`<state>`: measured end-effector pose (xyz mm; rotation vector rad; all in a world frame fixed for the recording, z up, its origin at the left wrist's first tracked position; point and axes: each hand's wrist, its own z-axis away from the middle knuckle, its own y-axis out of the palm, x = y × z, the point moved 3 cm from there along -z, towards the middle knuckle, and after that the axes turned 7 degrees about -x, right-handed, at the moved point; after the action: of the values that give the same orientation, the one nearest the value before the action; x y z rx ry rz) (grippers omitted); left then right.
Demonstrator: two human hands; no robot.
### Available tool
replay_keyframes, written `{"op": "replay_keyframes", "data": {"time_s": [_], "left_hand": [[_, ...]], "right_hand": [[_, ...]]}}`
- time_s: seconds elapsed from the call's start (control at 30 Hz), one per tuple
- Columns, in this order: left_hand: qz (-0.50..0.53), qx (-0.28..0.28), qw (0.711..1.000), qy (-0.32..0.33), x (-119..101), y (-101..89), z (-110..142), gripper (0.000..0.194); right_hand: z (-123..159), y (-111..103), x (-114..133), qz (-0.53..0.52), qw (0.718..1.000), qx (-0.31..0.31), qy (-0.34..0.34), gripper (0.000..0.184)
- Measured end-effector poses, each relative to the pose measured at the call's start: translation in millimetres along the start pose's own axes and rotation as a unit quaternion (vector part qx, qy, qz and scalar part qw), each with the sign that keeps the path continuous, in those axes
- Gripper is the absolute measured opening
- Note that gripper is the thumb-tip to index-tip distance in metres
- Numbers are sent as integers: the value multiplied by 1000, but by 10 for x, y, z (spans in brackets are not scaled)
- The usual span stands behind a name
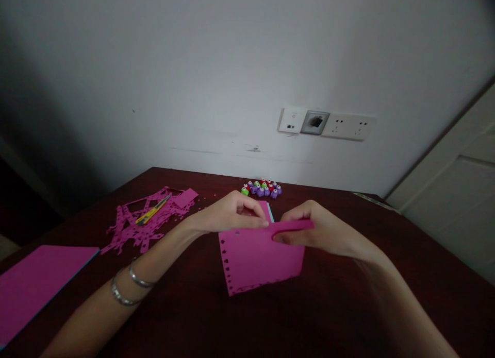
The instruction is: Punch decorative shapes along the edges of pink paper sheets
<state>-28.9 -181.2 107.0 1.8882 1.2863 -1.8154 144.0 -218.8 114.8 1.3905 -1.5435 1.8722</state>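
A pink paper sheet [263, 260], with small shapes punched along its left and lower edges, is held up off the dark table. My left hand [235, 214] pinches it near the top, its fingertips at the sheet's upper edge. On the other side, my right hand [309, 226] grips the same paper, where a narrow strip at the top is folded over between thumb and fingers. Behind the hands shows a bit of pink and pale blue paper [270, 212], partly hidden by them.
To the left, pink paper scraps [131, 229] lie in a heap with a yellow utility knife [153, 210] on top. Pink sheets [42, 280] rest at the near left. Several small colourful craft punches [265, 189] stand at the back, before the wall with sockets [348, 127].
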Motion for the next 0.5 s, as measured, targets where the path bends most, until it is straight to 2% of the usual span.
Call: {"op": "replay_keyframes", "data": {"time_s": [0.1, 0.2, 0.33, 0.4, 0.47, 0.5], "left_hand": [[51, -33, 998, -5, 7, -67, -17, 38], [137, -77, 988, -13, 28, -149, -23, 56], [153, -125, 979, -47, 106, -196, -26, 41], [138, -139, 978, -67, 143, -192, -28, 31], [124, -140, 979, -83, 158, -183, -26, 26], [115, -132, 980, -89, 157, -177, -22, 26]], "right_hand": [[-5, -32, 9, -2, 999, -29, 15, 27], [-8, -112, -36, -20, 994, -97, 41, 27], [-16, -249, -121, -49, 980, -186, 59, 29], [-9, -287, -127, -46, 984, -160, 59, 29], [25, -285, -102, -37, 996, -57, 54, 33], [56, -274, -84, -34, 998, 10, 50, 41]]}}
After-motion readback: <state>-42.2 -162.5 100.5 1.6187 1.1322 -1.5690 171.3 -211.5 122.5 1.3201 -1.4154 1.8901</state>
